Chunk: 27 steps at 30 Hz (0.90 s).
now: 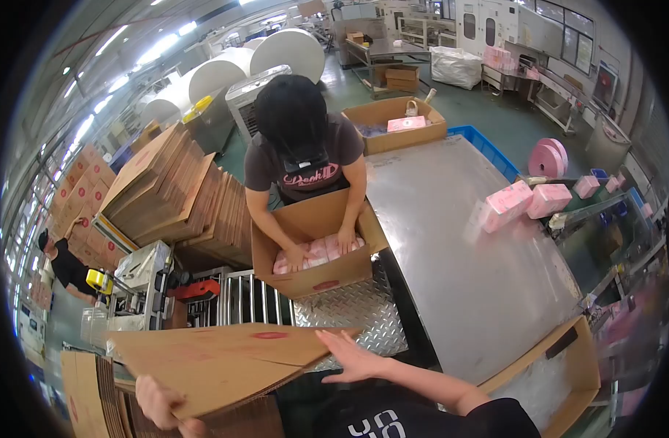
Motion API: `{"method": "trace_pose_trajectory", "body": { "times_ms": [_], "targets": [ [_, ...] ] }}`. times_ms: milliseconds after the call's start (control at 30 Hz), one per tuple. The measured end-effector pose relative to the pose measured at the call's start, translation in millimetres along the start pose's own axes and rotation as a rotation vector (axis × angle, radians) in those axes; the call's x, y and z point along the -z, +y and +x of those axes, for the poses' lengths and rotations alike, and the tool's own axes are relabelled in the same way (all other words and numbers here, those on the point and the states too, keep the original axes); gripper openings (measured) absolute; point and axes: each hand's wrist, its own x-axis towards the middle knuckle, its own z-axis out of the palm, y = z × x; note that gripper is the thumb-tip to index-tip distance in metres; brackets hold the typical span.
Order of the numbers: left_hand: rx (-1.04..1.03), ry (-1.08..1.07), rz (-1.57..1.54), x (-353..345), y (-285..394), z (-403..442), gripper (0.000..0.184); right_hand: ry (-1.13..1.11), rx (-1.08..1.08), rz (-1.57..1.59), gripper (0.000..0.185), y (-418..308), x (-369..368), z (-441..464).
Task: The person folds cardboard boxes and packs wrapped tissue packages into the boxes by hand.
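A flattened cardboard carton (pixel 225 358) with a red print slants across the space in front of me. Its lower left edge is gripped by my left hand (pixel 161 405), fingers wrapped round it. My right hand (pixel 351 356) lies against the carton's right end, fingers spread and palm toward the board. Beyond it, an open cardboard box (pixel 316 281) holds pink-and-white packs (pixel 318 253). A co-worker (pixel 298 146) in a dark cap stands behind that box with both hands on the packs.
A metal table (pixel 466 248) stands on the right, with pink packs (pixel 506 206) at its far edge. Stacked flat cartons (pixel 159 190) rise on the left beside a roller conveyor (pixel 250 298). An open box (pixel 553 379) with clear plastic is at lower right. Another person (pixel 68 266) is far left.
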Motion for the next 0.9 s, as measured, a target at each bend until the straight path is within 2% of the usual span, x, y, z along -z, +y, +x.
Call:
{"method": "trace_pose_trajectory", "body": {
  "times_ms": [33,67,100,133,167,233,300,333,367,433,467,500,533,567,600,633,700,767,800,833,900],
  "targets": [
    [0.135,0.127,0.043,-3,-23,-37,0.053,0.019,-0.070,0.019,0.076,8,5,-3],
    [0.273,0.251,0.068,-7,-45,-73,0.055,0.136,-0.017,-0.117,0.067,23,10,-9],
    [0.300,0.239,0.175,-7,-72,-94,0.056,0.337,0.049,-0.172,0.052,36,12,-11],
    [0.574,0.326,0.215,-9,-91,-131,0.052,0.386,0.050,-0.251,0.040,30,32,-10],
    [0.643,0.347,0.312,-18,-99,-147,0.049,0.381,0.040,-0.382,0.040,36,42,-10],
    [0.955,0.195,0.478,-6,-140,-241,0.044,0.363,-0.044,-0.462,0.040,45,59,-7],
    [1.245,0.187,0.390,-29,-125,-251,0.026,0.406,-0.156,-0.626,0.043,65,53,-5],
    [1.279,-0.121,0.462,-30,-116,-257,0.033,0.421,-0.236,-0.579,0.045,73,49,-4],
    [0.865,-0.437,0.830,-40,-110,-279,0.029,0.428,-0.237,-0.591,0.045,75,49,-2],
    [0.629,-0.763,0.676,-40,-94,-295,0.027,0.557,-0.393,-0.627,0.052,78,41,-1],
    [0.635,-0.768,0.675,-40,-88,-279,0.027,0.553,-0.539,-0.645,0.082,79,40,1],
    [0.763,-0.916,0.477,-36,-87,-259,0.027,0.544,-0.539,-0.647,0.082,78,35,5],
    [0.887,-1.058,0.268,-34,-86,-243,0.028,0.745,-0.717,-0.589,0.095,75,29,8],
    [0.892,-1.082,0.219,-32,-93,-239,0.032,0.945,-0.889,-0.525,0.109,72,25,11],
    [0.888,-1.126,0.171,-31,-98,-232,0.035,0.865,-1.076,-0.365,0.123,70,21,9],
    [0.881,-1.168,0.126,-30,-104,-223,0.039,0.852,-1.067,-0.367,0.123,74,11,3],
    [0.935,-1.284,0.010,-28,-133,-238,0.059,1.020,-0.785,0.264,0.118,82,-15,-18],
    [1.043,-1.283,0.104,-34,-139,-225,0.067,0.986,-0.812,0.345,0.114,67,-23,-35],
    [1.042,-1.306,0.233,-38,-137,-211,0.069,0.888,-0.783,0.403,0.122,84,-27,-52],
    [0.947,-1.194,0.312,-41,-136,-215,0.065,0.814,-0.789,0.301,0.120,68,-12,-53],
    [0.649,-1.151,0.420,-46,-139,-231,0.061,0.700,-0.838,0.199,0.117,105,-23,-74]
  ]
}}
